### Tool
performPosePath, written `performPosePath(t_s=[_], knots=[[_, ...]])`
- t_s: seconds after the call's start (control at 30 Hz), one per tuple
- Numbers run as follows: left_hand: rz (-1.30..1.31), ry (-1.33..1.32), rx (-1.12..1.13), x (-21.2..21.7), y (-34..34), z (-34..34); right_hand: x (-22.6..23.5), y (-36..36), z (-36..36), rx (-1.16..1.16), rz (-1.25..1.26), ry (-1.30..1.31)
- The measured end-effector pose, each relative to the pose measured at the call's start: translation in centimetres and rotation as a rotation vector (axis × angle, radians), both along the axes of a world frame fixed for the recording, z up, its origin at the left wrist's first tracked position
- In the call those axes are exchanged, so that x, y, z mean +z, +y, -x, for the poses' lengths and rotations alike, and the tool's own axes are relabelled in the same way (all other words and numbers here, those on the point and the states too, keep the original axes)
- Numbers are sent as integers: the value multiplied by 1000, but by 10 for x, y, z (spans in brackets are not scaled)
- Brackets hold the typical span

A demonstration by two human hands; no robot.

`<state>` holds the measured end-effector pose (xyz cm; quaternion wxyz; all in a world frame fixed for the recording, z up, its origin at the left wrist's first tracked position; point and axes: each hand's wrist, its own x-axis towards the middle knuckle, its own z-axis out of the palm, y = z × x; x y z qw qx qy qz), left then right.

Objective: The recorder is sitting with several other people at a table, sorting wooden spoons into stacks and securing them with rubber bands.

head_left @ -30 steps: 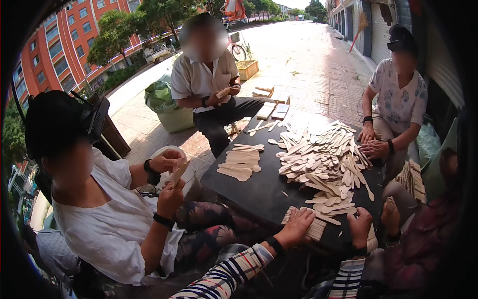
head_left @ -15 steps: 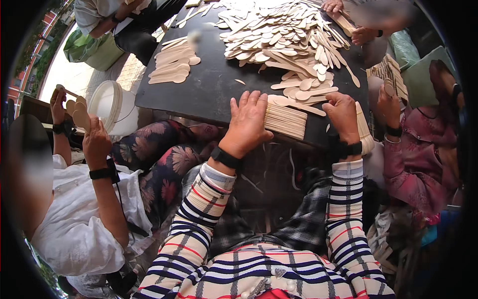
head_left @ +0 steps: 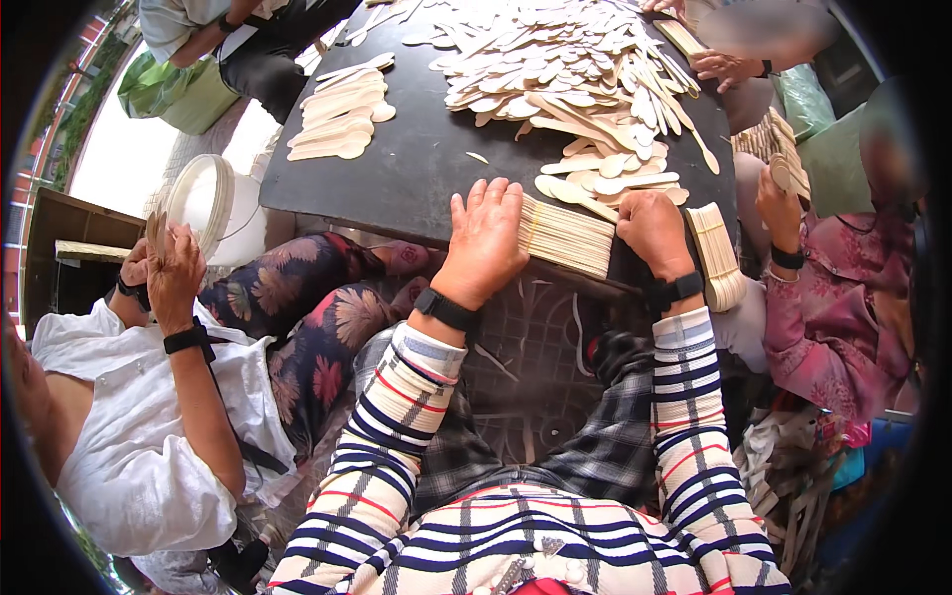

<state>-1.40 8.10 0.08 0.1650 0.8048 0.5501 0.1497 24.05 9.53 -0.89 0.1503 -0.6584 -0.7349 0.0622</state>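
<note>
A banded stack of wooden spoons (head_left: 567, 238) lies at the table's near edge between my hands, mostly edges up. My left hand (head_left: 484, 236) lies against its left end with the fingers stretched out. Beside its right end, my right hand (head_left: 656, 234) is closed with the fingers curled under; whatever they hold is hidden. Loose wooden spoons (head_left: 635, 182) lie just beyond my right hand. To the right of that hand sits a second banded bundle of spoons (head_left: 716, 260).
A big heap of wooden spoons (head_left: 555, 64) covers the far part of the dark table (head_left: 416, 178). A row of spoons (head_left: 342, 114) lies at left. Co-workers sit on both sides; the left one (head_left: 177, 268) holds spoons. A white bucket (head_left: 223, 213) stands by the table's left edge.
My right hand has moved left, closer to the stack's right end, uncovering the second bundle. My left hand stays by the stack. The co-worker at left has brought both hands together.
</note>
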Motion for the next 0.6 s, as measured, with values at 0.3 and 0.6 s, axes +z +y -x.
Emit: performPosePath(t_s=[0.3,0.6], knots=[[-170,-394,-21,15,13,-1,48,-11,0,-62,76,299],[880,-1753,-118,31,15,-7,71,-36,29,77,303,766]])
